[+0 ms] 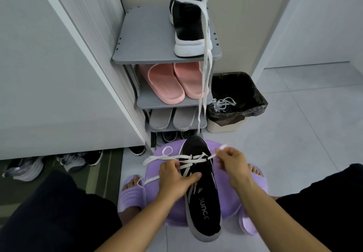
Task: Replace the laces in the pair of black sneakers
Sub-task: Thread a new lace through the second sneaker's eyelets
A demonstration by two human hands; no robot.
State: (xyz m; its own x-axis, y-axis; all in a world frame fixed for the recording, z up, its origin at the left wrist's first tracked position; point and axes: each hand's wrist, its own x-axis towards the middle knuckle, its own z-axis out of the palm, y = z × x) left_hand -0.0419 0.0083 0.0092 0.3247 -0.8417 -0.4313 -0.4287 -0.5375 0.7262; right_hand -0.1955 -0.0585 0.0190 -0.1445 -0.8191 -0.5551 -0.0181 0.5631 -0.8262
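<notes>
Crouched at a hallway corner beside a white cabinet (49, 74), I work in front of a grey shoe rack (149, 35) of several shelves. A beige waste bin (225, 128) with a black liner stands just right of the rack on the pale tiled floor, a tangle of white laces (224, 103) lying in it.

Between my feet, in purple slippers (131, 194), sits a purple stool (153, 170). The black sneaker (204, 202) lies on it, toe towards the rack and heel towards me, grey sole edge at the near end.

The second sneaker (186, 21) stands on the rack's top shelf at its right side, heel towards me. A loose white lace (205, 74) is draped over its collar and hangs down past the lower shelves. Pink slides (169, 84) fill the next shelf and grey slippers (170, 120) the one below.

My left hand (176, 175) grips the black sneaker: the thumb lies across the lacing and the fingers curl over its left edge. My right hand (231, 161) is raised at the shoe's right side, fingers bunched and pinching one end of the new lace (188, 159). That lace crosses the upper eyelets, and its other end trails off in loops over the stool's left side.
</notes>
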